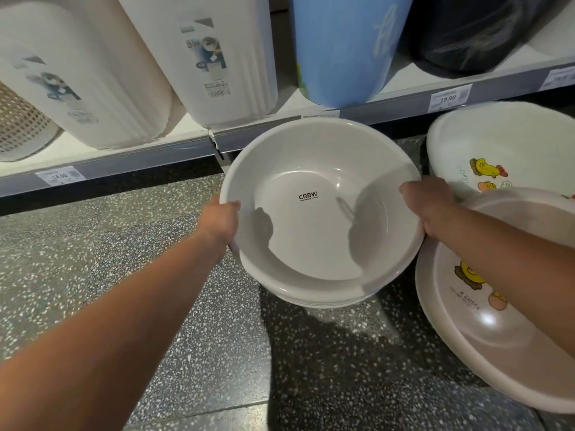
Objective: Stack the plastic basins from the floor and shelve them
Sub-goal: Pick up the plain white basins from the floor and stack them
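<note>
From the head camera, the person is holding a nested stack of plain white basins (320, 219) over the speckled floor (93, 259), just in front of the shelf edge (140, 155). The left hand (219, 223) is gripping the stack's left rim and the right hand (427, 205) is clasping the right rim. A chick-printed basin (504, 144) is lying beside the stack, and a second printed basin (497, 343) is lying under the right forearm. White bins (224, 57) are sitting on the shelf.

On the shelf (140, 154) we see a perforated beige basket (21, 126) at the left end, then a labelled white bin (102, 98), a ribbed white bin (236, 66), a blue bucket (342, 48) and a black container (473, 32), with a 14.90 price tag (60, 175) and a 19.90 price tag (448, 97) on its front edge.
</note>
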`<state>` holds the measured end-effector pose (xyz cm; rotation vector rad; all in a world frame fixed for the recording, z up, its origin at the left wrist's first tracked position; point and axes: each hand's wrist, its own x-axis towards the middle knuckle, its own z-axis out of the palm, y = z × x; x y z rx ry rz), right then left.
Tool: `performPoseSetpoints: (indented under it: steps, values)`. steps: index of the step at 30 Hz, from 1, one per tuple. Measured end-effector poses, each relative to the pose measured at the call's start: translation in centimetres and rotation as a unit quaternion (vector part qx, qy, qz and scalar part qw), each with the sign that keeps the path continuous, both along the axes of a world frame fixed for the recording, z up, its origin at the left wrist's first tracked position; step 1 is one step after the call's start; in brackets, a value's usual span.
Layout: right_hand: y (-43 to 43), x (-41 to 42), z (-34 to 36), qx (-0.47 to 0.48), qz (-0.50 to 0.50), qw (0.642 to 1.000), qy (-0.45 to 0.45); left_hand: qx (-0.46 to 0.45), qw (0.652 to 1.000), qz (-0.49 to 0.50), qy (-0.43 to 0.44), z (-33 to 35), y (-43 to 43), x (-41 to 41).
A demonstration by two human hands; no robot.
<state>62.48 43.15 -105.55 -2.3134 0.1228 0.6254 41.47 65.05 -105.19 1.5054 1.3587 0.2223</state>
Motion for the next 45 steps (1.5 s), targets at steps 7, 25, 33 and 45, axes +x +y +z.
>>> performPoseSetpoints:
  steps: [7, 25, 33, 45]
  values:
    - [-0.4, -0.4, 0.5, 0.131, -0.036, 0.980, 0.146, -0.136, 0.990, 0.038, -0.026, 0.1, -0.3, -0.5]
    - [2.7, -6.0, -0.7, 0.213, 0.034, 0.943, 0.253, -0.252, 0.948, 0.059, -0.186, -0.4, 2.7, -9.2]
    - [3.0, -7.2, -1.4, 0.240, 0.002, 0.955, 0.175, -0.194, 0.958, 0.102, -0.185, -1.8, 1.9, -10.3]
    - [2.8, -8.3, -1.2, 0.210, 0.031, 0.951, 0.226, -0.239, 0.948, 0.082, -0.191, -0.8, 2.4, -11.3]
